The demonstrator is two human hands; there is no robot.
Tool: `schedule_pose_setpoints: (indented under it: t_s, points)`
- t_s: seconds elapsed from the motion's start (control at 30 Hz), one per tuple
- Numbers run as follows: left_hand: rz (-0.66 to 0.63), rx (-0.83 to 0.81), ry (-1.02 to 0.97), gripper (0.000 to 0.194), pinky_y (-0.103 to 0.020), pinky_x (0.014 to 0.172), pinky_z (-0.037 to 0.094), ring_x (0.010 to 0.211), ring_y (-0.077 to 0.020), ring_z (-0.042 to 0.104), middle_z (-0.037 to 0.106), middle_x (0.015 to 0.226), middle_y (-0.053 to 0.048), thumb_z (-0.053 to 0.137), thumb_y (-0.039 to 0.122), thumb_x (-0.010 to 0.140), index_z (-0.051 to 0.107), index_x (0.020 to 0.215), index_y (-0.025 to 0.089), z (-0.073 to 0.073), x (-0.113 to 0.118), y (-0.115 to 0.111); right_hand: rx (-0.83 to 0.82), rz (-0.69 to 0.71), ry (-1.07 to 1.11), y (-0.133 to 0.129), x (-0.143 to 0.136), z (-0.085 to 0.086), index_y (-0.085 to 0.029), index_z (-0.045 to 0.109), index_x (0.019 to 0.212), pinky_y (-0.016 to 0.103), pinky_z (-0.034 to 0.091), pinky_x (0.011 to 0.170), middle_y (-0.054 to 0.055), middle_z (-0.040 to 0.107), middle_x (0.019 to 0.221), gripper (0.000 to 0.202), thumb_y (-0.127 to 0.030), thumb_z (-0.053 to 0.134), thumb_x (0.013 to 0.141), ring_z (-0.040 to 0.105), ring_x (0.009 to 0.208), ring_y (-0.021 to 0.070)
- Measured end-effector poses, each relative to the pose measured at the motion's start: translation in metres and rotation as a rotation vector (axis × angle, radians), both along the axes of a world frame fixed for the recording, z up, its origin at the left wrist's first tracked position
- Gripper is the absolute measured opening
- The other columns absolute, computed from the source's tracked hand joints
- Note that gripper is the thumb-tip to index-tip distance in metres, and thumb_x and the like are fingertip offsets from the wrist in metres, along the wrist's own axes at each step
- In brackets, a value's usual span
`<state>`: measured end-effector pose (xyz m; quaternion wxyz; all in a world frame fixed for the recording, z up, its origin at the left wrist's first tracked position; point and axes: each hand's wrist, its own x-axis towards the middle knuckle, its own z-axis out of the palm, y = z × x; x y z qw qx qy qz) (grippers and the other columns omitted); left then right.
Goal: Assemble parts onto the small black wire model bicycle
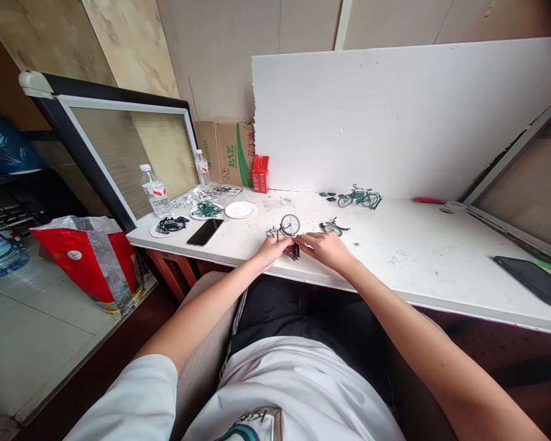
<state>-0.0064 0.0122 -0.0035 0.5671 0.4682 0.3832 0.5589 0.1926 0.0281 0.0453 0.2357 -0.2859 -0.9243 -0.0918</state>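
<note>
At the near edge of the white table (408,257), my left hand (273,248) and my right hand (325,247) both grip a small partly built model bicycle (288,231). Its spoked wheel (290,225) stands up just behind my fingers. Part of the frame is hidden under my hands. A second loose wheel piece (333,228) lies just beyond my right hand. A finished green model bicycle (359,197) stands farther back near the white board.
Left on the table are a black phone (205,232), a white plate (240,210), plates of green (206,210) and black parts (171,225), two water bottles (155,190), a red box (260,173). A dark tablet (535,279) lies right. A red bag (89,257) stands on the floor.
</note>
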Motion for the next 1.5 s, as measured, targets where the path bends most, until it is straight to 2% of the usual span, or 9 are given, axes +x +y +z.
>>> schedule_pose_setpoints:
  t_s: [0.33,0.57,0.7,0.8,0.97,1.1,1.27,1.37,1.5]
  points:
    - [-0.011,-0.015,-0.004,0.021,-0.033,0.070,0.054,0.071,-0.0182,0.067,0.070,0.077,-0.006,0.079,0.032,0.079,0.067,0.082,0.015,0.004,-0.002,-0.002,-0.055,0.019,0.077,0.002,-0.001,-0.002,-0.022,0.076,0.123,0.028,0.043,0.066,0.010,0.081,0.107,0.035,-0.033,0.046,0.108,0.075,0.084,0.0224]
    - [0.008,-0.028,-0.031,0.020,-0.030,0.066,0.054,0.072,-0.0176,0.067,0.068,0.076,-0.004,0.077,0.030,0.078,0.066,0.083,0.015,0.004,-0.002,-0.002,-0.096,0.071,0.192,0.003,-0.002,-0.003,-0.022,0.077,0.116,0.031,0.050,0.069,0.009,0.081,0.106,0.034,-0.037,0.048,0.108,0.074,0.077,0.0216]
    - [0.008,-0.025,-0.024,0.020,-0.029,0.065,0.054,0.071,-0.0167,0.067,0.070,0.078,-0.004,0.077,0.030,0.078,0.066,0.084,0.015,0.004,-0.002,-0.002,-0.155,0.092,0.338,-0.001,0.001,0.007,-0.021,0.068,0.133,0.035,0.053,0.077,0.012,0.076,0.114,0.042,-0.045,0.042,0.109,0.070,0.085,0.0231]
    - [-0.005,-0.026,-0.011,0.020,-0.029,0.065,0.054,0.071,-0.0169,0.067,0.071,0.079,-0.006,0.076,0.031,0.078,0.066,0.084,0.015,0.005,-0.002,-0.002,-0.183,0.137,0.470,-0.004,0.002,0.019,-0.021,0.060,0.140,0.041,0.053,0.088,0.013,0.067,0.108,0.049,-0.045,0.029,0.112,0.065,0.092,0.0248]
    - [0.004,-0.027,-0.040,0.016,-0.028,0.067,0.055,0.069,-0.0161,0.068,0.072,0.076,-0.005,0.075,0.026,0.078,0.066,0.083,0.014,0.005,-0.001,-0.002,-0.211,0.212,0.506,-0.009,0.001,0.033,-0.025,0.069,0.130,0.042,0.053,0.088,0.012,0.058,0.107,0.043,-0.048,0.039,0.109,0.061,0.097,0.0249]
    - [-0.008,-0.010,-0.022,0.017,-0.028,0.065,0.054,0.069,-0.0167,0.069,0.074,0.079,-0.007,0.073,0.027,0.079,0.066,0.085,0.013,0.005,-0.001,-0.002,-0.217,0.251,0.522,-0.009,0.003,0.037,-0.026,0.079,0.113,0.042,0.055,0.084,0.012,0.062,0.106,0.036,-0.050,0.054,0.104,0.063,0.095,0.0248]
    - [-0.032,0.016,0.014,0.017,-0.028,0.064,0.055,0.069,-0.0167,0.070,0.074,0.081,-0.008,0.073,0.028,0.081,0.067,0.085,0.013,0.005,-0.001,-0.003,-0.408,0.256,0.679,-0.004,0.005,0.031,-0.024,0.079,0.099,0.040,0.060,0.083,0.009,0.075,0.096,0.031,-0.053,0.067,0.097,0.071,0.090,0.0246]
    - [-0.037,0.024,0.032,0.017,-0.027,0.062,0.055,0.067,-0.0163,0.068,0.074,0.080,-0.007,0.073,0.029,0.081,0.068,0.084,0.013,0.006,0.000,-0.003,-0.583,0.242,0.718,-0.001,0.003,0.024,-0.023,0.078,0.102,0.040,0.063,0.082,0.007,0.078,0.093,0.035,-0.056,0.067,0.096,0.074,0.086,0.0239]
    - [-0.025,0.019,0.044,0.016,-0.027,0.061,0.055,0.066,-0.0160,0.068,0.073,0.079,-0.006,0.074,0.029,0.081,0.068,0.084,0.014,0.006,0.001,-0.004,-0.641,0.229,0.701,-0.002,0.000,0.018,-0.023,0.076,0.104,0.040,0.064,0.085,0.006,0.079,0.095,0.035,-0.055,0.065,0.097,0.075,0.090,0.0241]
